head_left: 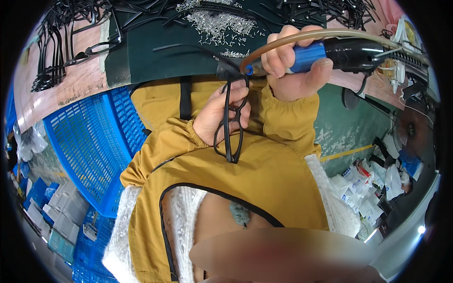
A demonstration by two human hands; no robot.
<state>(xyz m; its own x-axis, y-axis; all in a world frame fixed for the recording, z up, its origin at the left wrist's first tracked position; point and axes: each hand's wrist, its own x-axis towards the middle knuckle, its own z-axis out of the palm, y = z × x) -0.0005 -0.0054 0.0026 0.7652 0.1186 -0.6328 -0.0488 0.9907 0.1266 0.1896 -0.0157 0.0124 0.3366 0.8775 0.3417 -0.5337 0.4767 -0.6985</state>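
Observation:
My left hand (209,118) is closed around a black eyeglass frame (227,127), held in front of my body at the table's near edge. One temple of the frame reaches up and left over the dark mat. My right hand (295,86) grips a blue and black electric screwdriver (351,54), which lies almost level. Its tip end points left at the hinge end of the frame, beside a small dark block (225,70) on the table edge. Whether the tip touches a screw is too small to tell. A brown tube (302,36) arches over my right fingers toward the tip.
Small silvery screws (217,26) lie heaped on the dark green mat (146,56). Black eyeglass parts (49,61) crowd the table's left, with more parts (325,12) at the back right. A blue crate (87,141) stands below left; plastic bags (368,188) sit on the floor at right.

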